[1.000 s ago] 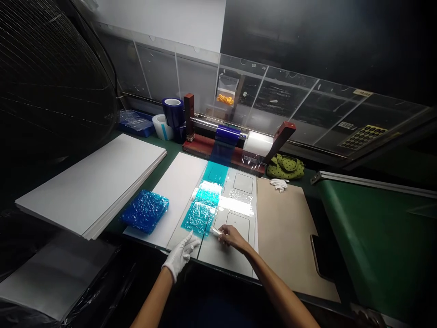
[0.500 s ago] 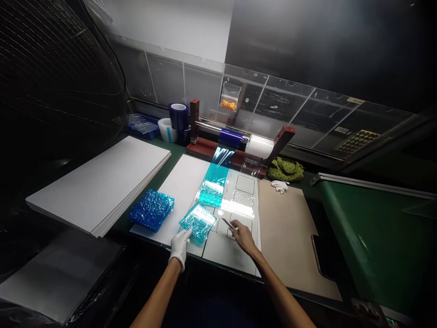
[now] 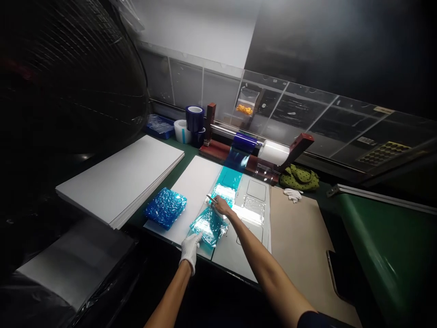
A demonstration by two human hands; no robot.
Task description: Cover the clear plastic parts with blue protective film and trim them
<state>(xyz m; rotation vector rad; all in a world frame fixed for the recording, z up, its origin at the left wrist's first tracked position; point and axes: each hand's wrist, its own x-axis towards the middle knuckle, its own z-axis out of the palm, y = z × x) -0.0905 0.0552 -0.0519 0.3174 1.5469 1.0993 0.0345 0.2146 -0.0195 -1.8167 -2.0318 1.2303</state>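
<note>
My left hand, in a white glove, pinches the lower left corner of a crinkled teal film piece near the table's front edge. My bare right hand is closed on a slim, knife-like tool, whose pale tip points left. That hand sits over the lower part of the teal film strip, which runs down from a blue film roll. Left of the film piece lies a stack of shiny blue film pieces. Beneath the strip is a white sheet with black rounded outlines.
A thick stack of white sheets lies left, beside a large fan. Spare tape rolls stand behind. The wooden roll stand also carries a white roll. Brown board, a phone and green sheeting lie right.
My right hand has moved left and up with the tool, from the outlined sheet onto the teal film. My left hand keeps hold of the film piece. The view has shifted slightly.
</note>
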